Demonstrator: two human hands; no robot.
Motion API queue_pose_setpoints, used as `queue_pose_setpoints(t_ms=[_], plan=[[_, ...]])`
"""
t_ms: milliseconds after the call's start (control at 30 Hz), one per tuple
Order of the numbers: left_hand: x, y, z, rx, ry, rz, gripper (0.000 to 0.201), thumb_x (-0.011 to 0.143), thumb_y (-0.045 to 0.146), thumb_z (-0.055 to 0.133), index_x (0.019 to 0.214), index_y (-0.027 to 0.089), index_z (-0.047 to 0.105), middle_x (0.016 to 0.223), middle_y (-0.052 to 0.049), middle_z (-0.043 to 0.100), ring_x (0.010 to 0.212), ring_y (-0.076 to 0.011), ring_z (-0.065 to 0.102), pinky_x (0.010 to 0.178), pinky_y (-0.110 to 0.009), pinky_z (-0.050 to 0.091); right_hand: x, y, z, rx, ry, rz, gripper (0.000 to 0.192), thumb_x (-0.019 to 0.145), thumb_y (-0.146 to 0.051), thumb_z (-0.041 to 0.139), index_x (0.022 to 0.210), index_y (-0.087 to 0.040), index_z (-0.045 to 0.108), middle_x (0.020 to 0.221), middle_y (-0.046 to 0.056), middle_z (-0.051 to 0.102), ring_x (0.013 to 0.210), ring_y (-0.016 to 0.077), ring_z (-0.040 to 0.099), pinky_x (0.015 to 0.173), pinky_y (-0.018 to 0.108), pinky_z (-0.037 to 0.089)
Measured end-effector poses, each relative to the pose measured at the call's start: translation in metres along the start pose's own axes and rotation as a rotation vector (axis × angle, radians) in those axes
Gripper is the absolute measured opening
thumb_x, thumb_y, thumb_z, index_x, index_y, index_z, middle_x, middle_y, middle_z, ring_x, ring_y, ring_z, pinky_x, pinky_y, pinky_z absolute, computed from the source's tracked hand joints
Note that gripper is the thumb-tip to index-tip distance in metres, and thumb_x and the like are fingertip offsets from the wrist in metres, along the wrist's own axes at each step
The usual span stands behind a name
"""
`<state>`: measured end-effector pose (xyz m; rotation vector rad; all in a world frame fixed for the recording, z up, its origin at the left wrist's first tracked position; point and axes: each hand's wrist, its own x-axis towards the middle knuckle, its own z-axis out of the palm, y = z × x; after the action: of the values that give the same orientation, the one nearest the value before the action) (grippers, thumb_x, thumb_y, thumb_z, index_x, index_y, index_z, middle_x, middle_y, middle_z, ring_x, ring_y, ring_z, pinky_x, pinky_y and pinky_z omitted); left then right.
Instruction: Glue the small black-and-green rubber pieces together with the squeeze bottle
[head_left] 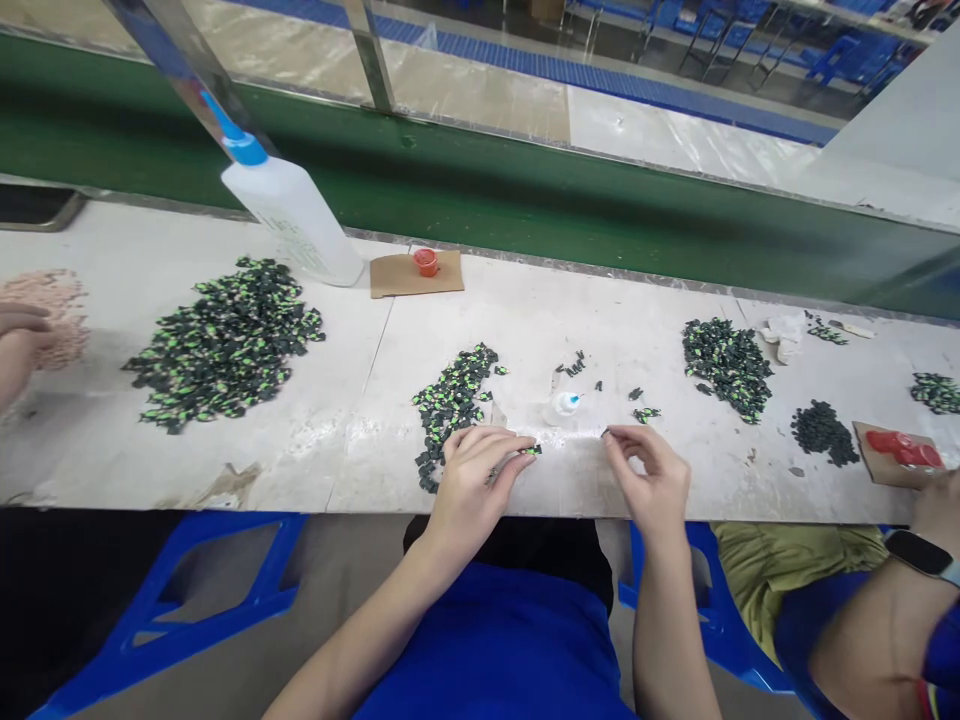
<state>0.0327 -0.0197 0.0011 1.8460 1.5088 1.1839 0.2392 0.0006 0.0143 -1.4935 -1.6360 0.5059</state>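
Five heaps of small black-and-green parts lie along the pale worktable (225, 470), plus one all-dark heap (823, 432) at the right and one small glue bottle (562, 406) between the hands. The left hand (472, 478) pinches a tiny black-and-green piece (531, 450) at the table's near edge, just right of the nearest heap (450, 402). The right hand (651, 476) has its fingertips pressed together on something dark, too small to identify.

Bare forearms, blue top, dark trousers; no gloves

No text or label is legible anywhere.
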Motion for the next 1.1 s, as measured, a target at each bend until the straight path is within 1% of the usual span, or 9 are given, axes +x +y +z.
queue_pose_setpoints(t_ms=[67, 133, 200, 267, 367, 433, 700, 933, 1100], plan=[[0.0, 0.004, 0.002, 0.005, -0.008, 0.002, 0.011, 0.088, 0.024, 0.058, 0.091, 0.023, 0.069, 0.088, -0.001, 0.075, 0.087, -0.0192, 0.066, 0.087, -0.039, 0.04, -0.016, -0.01, 0.013, 0.166, 0.014, 0.062, 0.004, 0.081, -0.025, 0.063, 0.081, -0.022, 0.066, 0.074, 0.001, 0.064, 0.064, 0.0147, 0.06, 0.058, 0.027, 0.05], [0.0, 0.006, 0.003, -0.002, -0.018, 0.006, 0.011, 0.088, 0.025, 0.058, 0.091, 0.023, 0.069, 0.088, -0.001, 0.075, 0.088, -0.0189, 0.066, 0.087, -0.038, 0.04, -0.026, -0.018, 0.025, 0.304, 0.023, 0.108, 0.006, 0.081, -0.022, 0.062, 0.085, -0.023, 0.067, 0.074, 0.0, 0.063, 0.064, 0.0137, 0.06, 0.058, 0.026, 0.051], [0.0, 0.008, 0.004, -0.008, -0.024, 0.01, 0.011, 0.088, 0.024, 0.058, 0.092, 0.023, 0.069, 0.089, -0.002, 0.075, 0.087, -0.0186, 0.066, 0.087, -0.037, 0.04, -0.029, -0.023, 0.034, 0.385, 0.019, 0.124, 0.013, 0.081, -0.021, 0.061, 0.092, -0.024, 0.068, 0.076, 0.001, 0.062, 0.067, 0.014, 0.06, 0.059, 0.026, 0.051], [-0.001, 0.008, 0.004, -0.008, -0.027, 0.013, 0.011, 0.088, 0.023, 0.058, 0.092, 0.023, 0.069, 0.089, -0.001, 0.075, 0.087, -0.0184, 0.066, 0.087, -0.037, 0.04, -0.029, -0.026, 0.039, 0.418, 0.019, 0.133, 0.014, 0.081, -0.022, 0.06, 0.091, -0.024, 0.07, 0.077, 0.002, 0.063, 0.071, 0.0152, 0.061, 0.061, 0.027, 0.052], [-0.002, 0.009, 0.004, 0.007, -0.03, 0.01, 0.012, 0.089, 0.024, 0.057, 0.092, 0.024, 0.068, 0.089, -0.001, 0.075, 0.088, -0.0184, 0.066, 0.086, -0.038, 0.041, -0.028, -0.029, 0.04, 0.439, 0.022, 0.181, 0.009, 0.081, -0.023, 0.063, 0.085, -0.023, 0.071, 0.08, 0.003, 0.066, 0.072, 0.0156, 0.062, 0.063, 0.029, 0.054], [-0.002, 0.008, 0.004, 0.014, -0.03, 0.012, 0.012, 0.09, 0.025, 0.056, 0.092, 0.024, 0.068, 0.089, -0.001, 0.075, 0.088, -0.0184, 0.066, 0.086, -0.038, 0.041, -0.028, -0.03, 0.04, 0.454, 0.021, 0.201, 0.01, 0.08, -0.023, 0.064, 0.088, -0.024, 0.071, 0.081, 0.003, 0.067, 0.07, 0.0149, 0.063, 0.063, 0.028, 0.054], [-0.004, 0.005, 0.005, 0.032, -0.054, -0.002, 0.014, 0.09, 0.025, 0.055, 0.093, 0.025, 0.068, 0.089, -0.002, 0.075, 0.089, -0.0186, 0.065, 0.087, -0.038, 0.041, -0.032, -0.031, 0.045, 0.443, -0.033, 0.17, 0.014, 0.08, -0.024, 0.066, 0.091, -0.026, 0.075, 0.083, 0.004, 0.068, 0.073, 0.0162, 0.063, 0.062, 0.029, 0.055], [-0.004, 0.006, 0.005, 0.022, -0.039, 0.012, 0.015, 0.091, 0.023, 0.053, 0.09, 0.024, 0.067, 0.087, -0.002, 0.074, 0.086, -0.0181, 0.065, 0.084, -0.037, 0.043, -0.032, -0.03, 0.044, 0.492, -0.066, 0.229, 0.011, 0.076, -0.024, 0.07, 0.084, -0.028, 0.077, 0.087, 0.004, 0.072, 0.081, 0.0189, 0.068, 0.065, 0.031, 0.058], [-0.003, 0.006, 0.003, 0.016, -0.035, 0.058, 0.016, 0.091, 0.019, 0.051, 0.089, 0.024, 0.066, 0.083, 0.0, 0.074, 0.083, -0.0176, 0.065, 0.083, -0.037, 0.042, -0.031, -0.032, 0.043, 0.566, -0.112, 0.281, 0.009, 0.074, -0.026, 0.072, 0.082, -0.027, 0.077, 0.081, 0.003, 0.074, 0.076, 0.0192, 0.069, 0.068, 0.034, 0.061]])
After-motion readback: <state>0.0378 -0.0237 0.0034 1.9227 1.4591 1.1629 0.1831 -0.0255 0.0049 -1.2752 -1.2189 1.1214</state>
